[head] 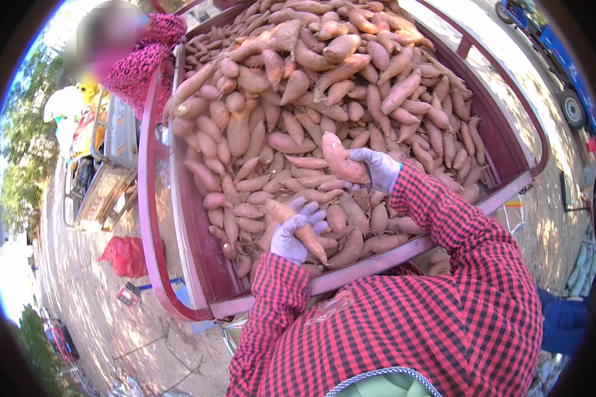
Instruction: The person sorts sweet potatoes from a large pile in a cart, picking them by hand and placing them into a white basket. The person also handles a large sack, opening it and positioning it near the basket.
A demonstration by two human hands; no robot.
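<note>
A heap of sweet potatoes (298,89) fills a red metal cart bed (193,238). My left hand (294,231), in a pale glove, holds a long, thin sweet potato (310,243) over the near part of the heap, palm up with fingers partly spread. Farther right and a little higher, my right hand (376,166), gloved too, grips a thick pinkish sweet potato (338,156) by its side. Smaller and thinner sweet potatoes with rootlets lie under and between both hands.
The cart's near rim (372,263) runs under my forearms, with curved rails (151,198) at the sides. A person in a pink patterned sleeve (144,59) stands at the far left. A red sack (125,256) and a scale (128,294) are on the ground; a blue vehicle (566,64) stands right.
</note>
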